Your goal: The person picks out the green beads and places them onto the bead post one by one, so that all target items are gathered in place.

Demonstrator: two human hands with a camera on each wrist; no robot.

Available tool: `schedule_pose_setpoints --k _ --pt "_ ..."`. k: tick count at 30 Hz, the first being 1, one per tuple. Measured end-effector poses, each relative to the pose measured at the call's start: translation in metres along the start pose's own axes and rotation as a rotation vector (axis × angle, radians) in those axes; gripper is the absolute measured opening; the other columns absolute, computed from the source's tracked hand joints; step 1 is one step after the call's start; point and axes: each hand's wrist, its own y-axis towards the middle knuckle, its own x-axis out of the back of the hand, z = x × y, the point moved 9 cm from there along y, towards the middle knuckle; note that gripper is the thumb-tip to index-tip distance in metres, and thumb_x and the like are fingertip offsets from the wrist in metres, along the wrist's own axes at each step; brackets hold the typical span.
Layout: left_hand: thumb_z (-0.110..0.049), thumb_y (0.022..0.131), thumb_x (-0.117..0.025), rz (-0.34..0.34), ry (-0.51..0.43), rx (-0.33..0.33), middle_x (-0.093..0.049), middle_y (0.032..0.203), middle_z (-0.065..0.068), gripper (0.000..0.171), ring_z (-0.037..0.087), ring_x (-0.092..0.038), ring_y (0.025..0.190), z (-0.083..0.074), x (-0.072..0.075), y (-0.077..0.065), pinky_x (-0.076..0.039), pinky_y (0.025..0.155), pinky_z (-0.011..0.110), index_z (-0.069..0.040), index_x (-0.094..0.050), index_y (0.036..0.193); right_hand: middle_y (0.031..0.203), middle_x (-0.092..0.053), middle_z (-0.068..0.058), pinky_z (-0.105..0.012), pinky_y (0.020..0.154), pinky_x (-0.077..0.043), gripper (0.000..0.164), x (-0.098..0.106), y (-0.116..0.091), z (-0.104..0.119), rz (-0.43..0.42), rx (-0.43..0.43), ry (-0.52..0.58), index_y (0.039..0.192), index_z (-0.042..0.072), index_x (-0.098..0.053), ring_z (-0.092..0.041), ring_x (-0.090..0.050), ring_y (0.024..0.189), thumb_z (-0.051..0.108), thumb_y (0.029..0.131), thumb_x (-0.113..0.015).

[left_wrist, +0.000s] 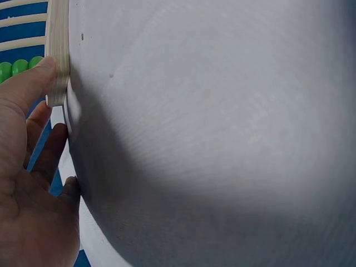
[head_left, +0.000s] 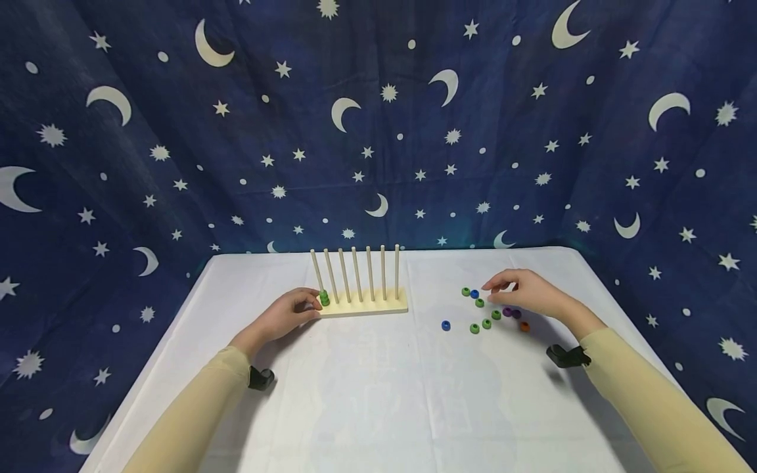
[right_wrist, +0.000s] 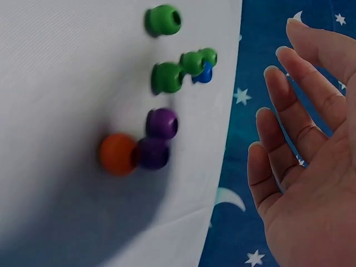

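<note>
A wooden peg rack with a row of several upright pegs stands left of the middle of the table. Green beads are stacked low on its leftmost peg, and they also show beside the thumb in the left wrist view. My left hand grips the left end of the rack's base, thumb on one side and fingers on the other. Above the loose beads hovers my right hand, its fingers apart with nothing between them. Under and beside it lie green beads, purple beads and an orange bead.
One blue bead lies apart on the white tablecloth, between the rack and the other beads. Another blue bead sits among the green ones. A dark blue curtain with moons and stars hangs behind the table.
</note>
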Motion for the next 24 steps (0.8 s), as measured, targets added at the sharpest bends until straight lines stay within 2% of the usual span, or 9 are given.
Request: schedule_pose_setpoints --k 10,14,19,24 --pt "-0.015 0.096 -0.074 -0.002 -0.019 0.016 -0.056 0.143 0.016 0.005 0.039 -0.046 0.138 0.005 -0.001 0.001 -0.030 0.118 0.055 -0.015 -0.071 0.100 0.109 -0.065 -0.003 -0.038 0.075 -0.051 0.033 -0.009 -0.010 -0.022 0.040 -0.062 0.026 0.121 0.011 -0.074 -0.024 -0.060 0.093 0.030 0.094 -0.075" --pt "-0.015 0.095 -0.075 -0.003 -0.019 0.027 -0.056 0.144 0.015 0.005 0.038 -0.046 0.139 0.007 -0.002 0.001 -0.030 0.119 0.055 -0.015 -0.071 0.099 0.115 -0.065 -0.004 -0.042 0.082 -0.051 0.031 -0.011 -0.013 -0.028 0.031 -0.060 0.032 0.120 0.013 -0.075 -0.025 -0.056 0.104 0.030 0.093 -0.077" --pt "-0.015 0.095 -0.075 -0.007 -0.014 0.023 -0.056 0.143 0.015 0.006 0.039 -0.045 0.139 0.008 -0.003 0.000 -0.029 0.119 0.055 -0.016 -0.071 0.099 0.119 -0.064 -0.003 -0.053 0.093 -0.045 0.032 -0.013 -0.015 -0.039 0.001 -0.091 0.015 0.117 0.018 -0.076 -0.031 -0.044 0.120 0.035 0.090 -0.080" --pt "-0.015 0.095 -0.074 -0.014 -0.013 0.009 -0.056 0.143 0.016 0.005 0.040 -0.045 0.139 0.006 -0.003 -0.001 -0.029 0.118 0.056 -0.015 -0.071 0.099 0.117 -0.067 -0.002 -0.053 0.094 -0.041 0.034 -0.014 -0.017 -0.048 -0.011 -0.104 0.006 0.116 0.019 -0.076 -0.032 -0.041 0.120 0.036 0.088 -0.082"
